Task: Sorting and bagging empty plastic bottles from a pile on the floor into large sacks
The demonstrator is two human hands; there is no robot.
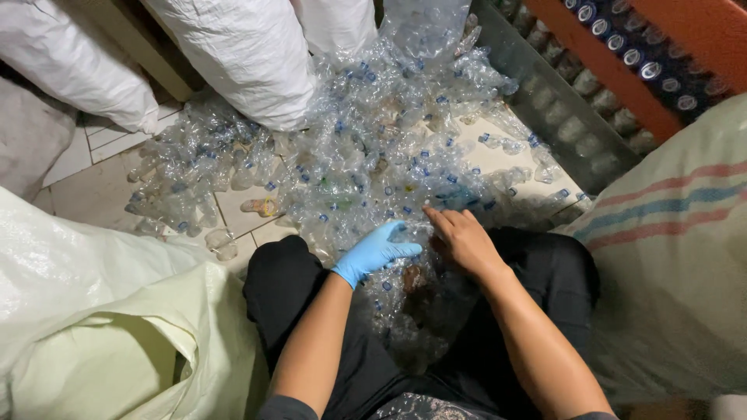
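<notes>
Head view of a seated person sorting a heap of crushed clear plastic bottles (pixel 373 148) spread over the tiled floor (pixel 93 194) and reaching down between the knees. The left hand (pixel 375 250), in a blue glove, lies with fingers loosely curled on a flattened bottle at the heap's near edge, while the bare right hand (pixel 461 239), just beside it, presses palm-down on the bottles, fingers half bent; whether either truly grips cannot be told. White sacks (pixel 249 54) stand behind the heap, a pale sack (pixel 101 311) at left, a striped sack (pixel 669 249) at right.
</notes>
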